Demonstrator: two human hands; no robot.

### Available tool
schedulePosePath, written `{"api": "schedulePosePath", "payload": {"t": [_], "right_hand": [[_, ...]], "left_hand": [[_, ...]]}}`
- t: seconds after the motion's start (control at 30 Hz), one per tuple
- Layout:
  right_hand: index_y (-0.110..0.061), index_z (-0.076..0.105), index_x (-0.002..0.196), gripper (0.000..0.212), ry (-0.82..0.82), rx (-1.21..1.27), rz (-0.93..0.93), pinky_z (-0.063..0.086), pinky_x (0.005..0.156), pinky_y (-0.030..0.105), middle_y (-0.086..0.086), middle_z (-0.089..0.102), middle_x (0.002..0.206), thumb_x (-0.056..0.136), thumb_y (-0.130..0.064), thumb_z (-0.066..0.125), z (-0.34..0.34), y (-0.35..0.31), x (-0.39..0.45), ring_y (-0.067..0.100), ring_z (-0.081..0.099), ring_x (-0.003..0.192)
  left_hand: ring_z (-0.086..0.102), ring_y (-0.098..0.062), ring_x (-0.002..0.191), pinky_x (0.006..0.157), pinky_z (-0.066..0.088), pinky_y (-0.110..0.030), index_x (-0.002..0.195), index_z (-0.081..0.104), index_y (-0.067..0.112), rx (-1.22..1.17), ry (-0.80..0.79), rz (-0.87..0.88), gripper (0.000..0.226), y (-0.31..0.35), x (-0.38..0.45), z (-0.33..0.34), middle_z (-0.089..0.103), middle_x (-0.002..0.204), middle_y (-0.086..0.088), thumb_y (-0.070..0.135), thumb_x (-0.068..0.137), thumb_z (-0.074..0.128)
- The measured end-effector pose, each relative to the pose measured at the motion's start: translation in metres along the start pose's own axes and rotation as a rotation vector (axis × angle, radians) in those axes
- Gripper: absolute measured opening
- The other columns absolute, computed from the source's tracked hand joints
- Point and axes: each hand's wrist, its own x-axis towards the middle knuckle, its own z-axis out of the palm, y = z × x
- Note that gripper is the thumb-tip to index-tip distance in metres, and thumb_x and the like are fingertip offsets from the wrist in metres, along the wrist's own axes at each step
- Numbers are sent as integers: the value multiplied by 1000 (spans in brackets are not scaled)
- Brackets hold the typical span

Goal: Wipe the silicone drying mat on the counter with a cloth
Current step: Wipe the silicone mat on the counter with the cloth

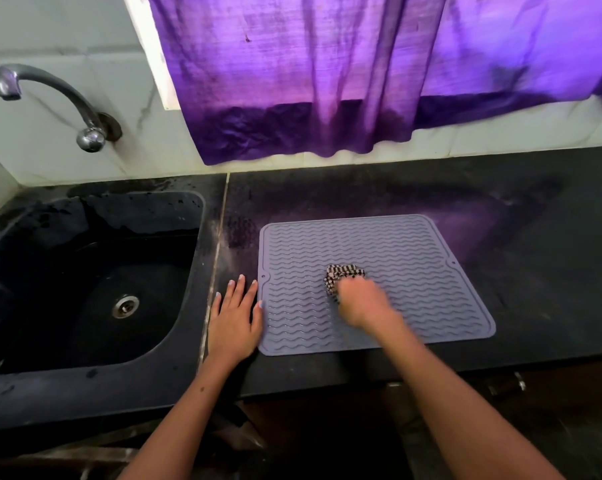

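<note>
A grey silicone drying mat [413, 251] with wavy ridges lies flat on the black counter [535, 237]. My right hand [365, 303] presses a bunched black-and-white checked cloth [341, 275] onto the middle of the mat; the hand looks blurred from motion. My left hand [235, 317] lies flat with fingers spread on the counter, its thumb and forefinger touching the mat's left edge.
A black sink [84, 271] with a metal drain sits left of the mat. A chrome tap [50, 95] juts from the tiled wall above it. A purple curtain [327, 81] hangs behind the counter. The counter's front edge runs just below the mat.
</note>
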Motion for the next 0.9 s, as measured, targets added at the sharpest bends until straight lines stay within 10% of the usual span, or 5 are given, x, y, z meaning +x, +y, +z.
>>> {"api": "schedulePosePath", "payload": {"t": [0.17, 0.33, 0.5, 0.8, 0.9], "right_hand": [[-8, 65, 107, 24, 108, 631, 191, 42, 62, 25, 15, 64, 94, 95, -13, 45, -41, 2, 18, 23, 58, 83], [-10, 28, 146, 59, 284, 333, -7, 24, 115, 34, 15, 30, 151, 90, 3, 44, 15, -53, 8, 28, 32, 138], [-12, 1, 150, 67, 251, 65, -146, -14, 113, 33, 16, -6, 158, 93, -3, 35, 69, -56, 9, 28, -7, 147], [-19, 47, 136, 43, 316, 968, 197, 46, 78, 15, 4, 49, 139, 96, -4, 41, 21, -60, 26, 15, 56, 105], [-16, 41, 141, 47, 452, 906, 169, 36, 103, 21, 1, 43, 145, 95, -2, 41, 16, -83, 26, 16, 45, 129]], "left_hand": [[0, -14, 145, 116, -4, -34, 148, 17, 23, 16, -102, 25, 84, -1, -2, -3, 6, 157, 1, 56, 75, -10], [-1, -15, 145, 116, -5, -33, 148, 13, 22, 34, -95, 59, 81, -9, -2, -6, 5, 157, 0, 53, 77, -12], [8, -17, 145, 116, 0, -34, 146, 24, 20, 43, -14, 72, 69, -8, -5, -2, 15, 156, -2, 47, 87, -2], [5, -14, 145, 116, -4, -32, 146, 22, 22, 39, -14, 70, 69, -8, -4, -4, 13, 156, 0, 45, 86, -3], [11, -18, 145, 115, -1, -34, 145, 28, 21, 41, -7, 72, 67, -8, -3, -4, 18, 155, -3, 39, 86, 5]]}}
